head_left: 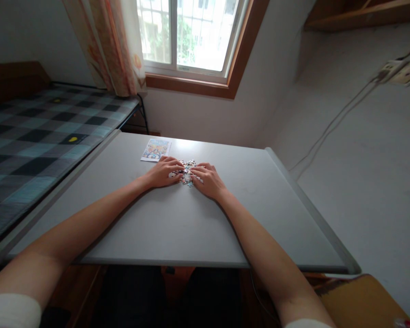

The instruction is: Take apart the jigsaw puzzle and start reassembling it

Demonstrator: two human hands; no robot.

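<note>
A small heap of jigsaw puzzle pieces point(187, 169) lies on the grey-white table, between my two hands. From the left, my left hand point(165, 171) reaches to the heap, its fingers stretched out and touching the pieces. My right hand point(208, 179) mirrors it on the other side, fingers extended over the heap's right edge. No single piece shows as gripped in either hand, though the fingers cover part of the heap. Just behind my left hand lies a printed picture sheet point(156, 150) with a colourful drawing.
The table point(177, 228) has raised edge strips at both sides. A bed with a checked mattress point(71, 120) stands along its left. Beyond are a curtain point(112, 50) and a window point(191, 36). Cables run from a wall socket point(392, 72) at right; a yellowish seat point(365, 303) is below.
</note>
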